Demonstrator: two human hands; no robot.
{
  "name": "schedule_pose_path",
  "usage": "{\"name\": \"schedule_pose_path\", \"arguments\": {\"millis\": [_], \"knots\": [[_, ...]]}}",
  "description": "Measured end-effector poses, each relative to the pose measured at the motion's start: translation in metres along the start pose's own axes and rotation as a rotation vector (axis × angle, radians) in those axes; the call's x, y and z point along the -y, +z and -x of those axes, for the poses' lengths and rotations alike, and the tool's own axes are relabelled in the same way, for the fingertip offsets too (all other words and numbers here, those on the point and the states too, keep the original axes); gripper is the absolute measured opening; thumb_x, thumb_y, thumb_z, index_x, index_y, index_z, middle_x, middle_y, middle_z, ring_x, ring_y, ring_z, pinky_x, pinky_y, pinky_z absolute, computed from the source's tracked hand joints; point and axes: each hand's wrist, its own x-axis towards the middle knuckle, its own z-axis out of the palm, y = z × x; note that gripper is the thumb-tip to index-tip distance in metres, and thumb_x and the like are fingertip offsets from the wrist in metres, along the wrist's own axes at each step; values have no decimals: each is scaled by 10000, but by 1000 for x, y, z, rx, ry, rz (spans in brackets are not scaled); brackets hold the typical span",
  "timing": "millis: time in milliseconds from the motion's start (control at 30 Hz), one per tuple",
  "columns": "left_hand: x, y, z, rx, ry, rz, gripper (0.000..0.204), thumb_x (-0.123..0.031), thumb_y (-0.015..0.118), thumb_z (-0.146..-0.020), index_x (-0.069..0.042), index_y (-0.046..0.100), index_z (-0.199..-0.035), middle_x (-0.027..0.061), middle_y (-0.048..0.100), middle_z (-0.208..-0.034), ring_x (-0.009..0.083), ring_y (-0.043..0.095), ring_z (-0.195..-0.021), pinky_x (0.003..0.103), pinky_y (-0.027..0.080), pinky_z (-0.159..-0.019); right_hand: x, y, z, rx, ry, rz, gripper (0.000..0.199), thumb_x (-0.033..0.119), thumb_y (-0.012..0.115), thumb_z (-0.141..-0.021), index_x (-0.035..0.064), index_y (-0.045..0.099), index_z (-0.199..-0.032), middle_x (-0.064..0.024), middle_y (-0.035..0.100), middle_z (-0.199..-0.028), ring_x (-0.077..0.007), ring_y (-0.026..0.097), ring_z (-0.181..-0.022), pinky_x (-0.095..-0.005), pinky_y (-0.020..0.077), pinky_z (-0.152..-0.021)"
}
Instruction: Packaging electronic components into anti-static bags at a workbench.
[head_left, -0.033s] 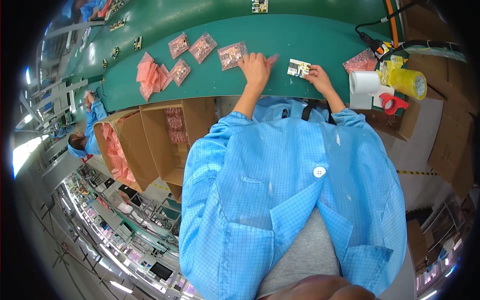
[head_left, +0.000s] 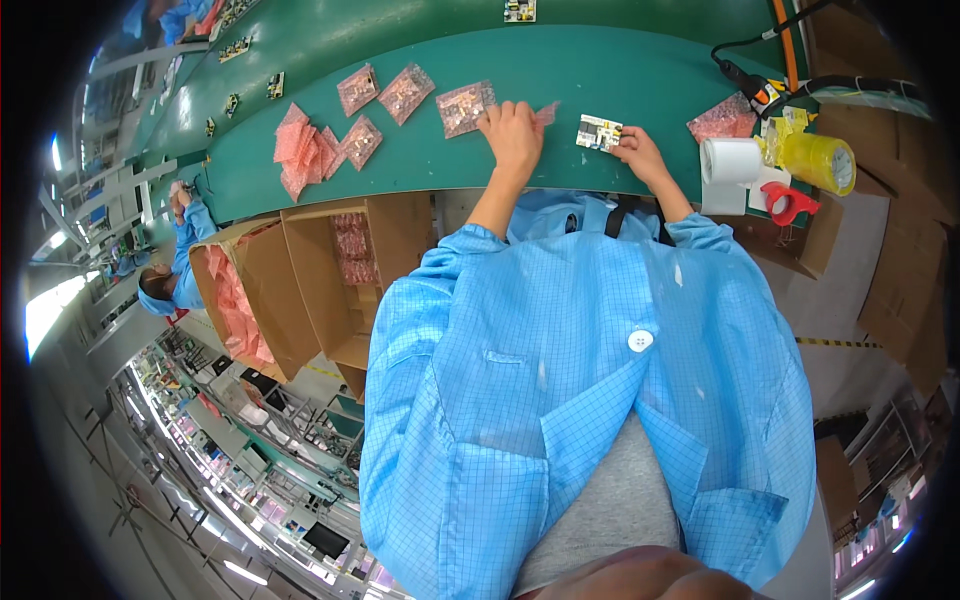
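My right hand [head_left: 640, 153] pinches the right edge of a small circuit board [head_left: 597, 133], white with black and yellow parts, just above the green table. Further left, the fingers of my left hand [head_left: 513, 138] are closed on a pink bubble bag [head_left: 547, 113]; most of it is hidden behind the hand, and a corner sticks out on the right. Close by the left fingertips lies a filled bubble bag [head_left: 463, 108] with a board inside. More filled bags [head_left: 405, 95] rest to its left, near a pile of flat pink bags [head_left: 303, 152].
At right stand a white label roll [head_left: 731, 162], yellow tape [head_left: 818, 163], a red tape dispenser [head_left: 789, 203] and pink bags [head_left: 722, 119]. Several boards [head_left: 275, 86] lie along the far green strip. Open cartons [head_left: 325, 285] sit below the table's front edge. Another person [head_left: 180, 265] works far left.
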Motion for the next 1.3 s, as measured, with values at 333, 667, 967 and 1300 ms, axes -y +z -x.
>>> {"name": "schedule_pose_path", "arguments": {"millis": [333,667,967,1300], "knots": [[-28,30,52,290,58,251,354,-179,742,-649,-42,594,-941,149,595,-941,357,563,-912,460,469,-800,5,-2,2,-15,1,-48,445,67,700,-785,-4,479,-1164,-75,656,-937,-142,619,-868,-259,476,-776],[-2,63,50,22,-72,337,212,-127,685,-699,-31,579,-855,155,562,-891,345,520,-868,444,434,-773,22,3,11,-41,-46,-41,459,76,680,-810,40,484,-1224,-54,662,-956,-110,595,-848,-244,443,-716],[2,58,54,-34,-65,330,175,-110,658,-717,-25,575,-845,154,535,-891,341,500,-887,448,436,-774,29,14,9,7,-78,-38,476,111,711,-786,29,511,-1210,-90,681,-957,-147,629,-892,-281,477,-795],[17,54,60,-56,32,396,84,-130,667,-714,-69,632,-761,120,554,-832,320,534,-830,419,450,-746,24,20,9,82,-49,49,511,124,716,-792,35,519,-1255,-90,674,-986,-142,615,-909,-274,469,-808]]}}
